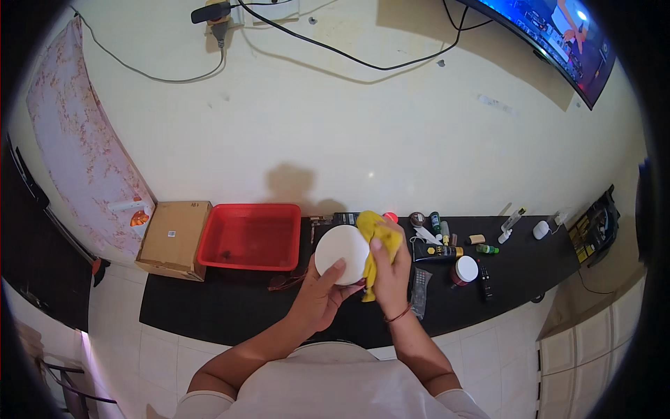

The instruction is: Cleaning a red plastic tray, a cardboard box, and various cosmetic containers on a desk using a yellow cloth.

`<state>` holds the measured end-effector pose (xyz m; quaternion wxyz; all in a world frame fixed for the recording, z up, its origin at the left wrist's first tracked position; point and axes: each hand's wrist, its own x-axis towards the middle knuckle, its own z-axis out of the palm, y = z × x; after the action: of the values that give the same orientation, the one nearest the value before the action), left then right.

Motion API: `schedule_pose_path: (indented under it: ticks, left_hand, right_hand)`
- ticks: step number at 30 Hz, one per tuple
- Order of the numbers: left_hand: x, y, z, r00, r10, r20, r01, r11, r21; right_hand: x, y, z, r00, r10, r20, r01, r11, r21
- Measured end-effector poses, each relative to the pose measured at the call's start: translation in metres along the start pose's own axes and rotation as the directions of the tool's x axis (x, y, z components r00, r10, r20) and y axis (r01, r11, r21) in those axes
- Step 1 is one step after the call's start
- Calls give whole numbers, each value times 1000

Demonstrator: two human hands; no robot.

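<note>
My left hand [322,293] grips a round jar with a wide white lid [341,254], its thumb lying across the lid. Only a sliver of the jar's side shows below the lid. In my right hand [391,269] a yellow cloth [378,238] is bunched and pressed against the jar's right side. Both hands are above the black tabletop [246,309]. Just right of my right hand lie a black tube with a gold cap [437,252] and a remote control in a clear plastic sleeve [420,290].
To the left stand a red plastic basin [248,238] and a cardboard box [175,238]. A second white-lidded jar [466,270], a black remote [486,282], a green bottle [435,224] and other small bottles stand or lie on the right. A screen [560,39] hangs on the wall.
</note>
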<state>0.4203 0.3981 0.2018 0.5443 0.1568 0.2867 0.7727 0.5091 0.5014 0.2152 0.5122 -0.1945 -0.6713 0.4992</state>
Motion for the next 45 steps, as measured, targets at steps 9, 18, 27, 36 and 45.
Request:
schedule_pose_path:
  ticks: [9,18,27,36,45]
  left_hand:
    - [6,11,-3,928,374,-10,-352,883,312]
    - [10,13,-21,883,470,-1,-428,805,410]
    - [7,6,-27,868,494,38,-450,754,479]
    - [0,4,-20,840,531,115,-465,594,656]
    - [-3,7,-16,831,532,162,-470,517,716]
  right_hand:
    - [-29,19,-13,922,-352,163,388,834,-392]
    - [-40,-4,-7,756,-441,484,650,595,-473]
    - [-35,-21,0,819,-320,477,569,567,-596]
    - [-27,-24,1,838,-374,398,545,625,-559]
    - [-20,-11,-9,856,-392,338,517,652,-555]
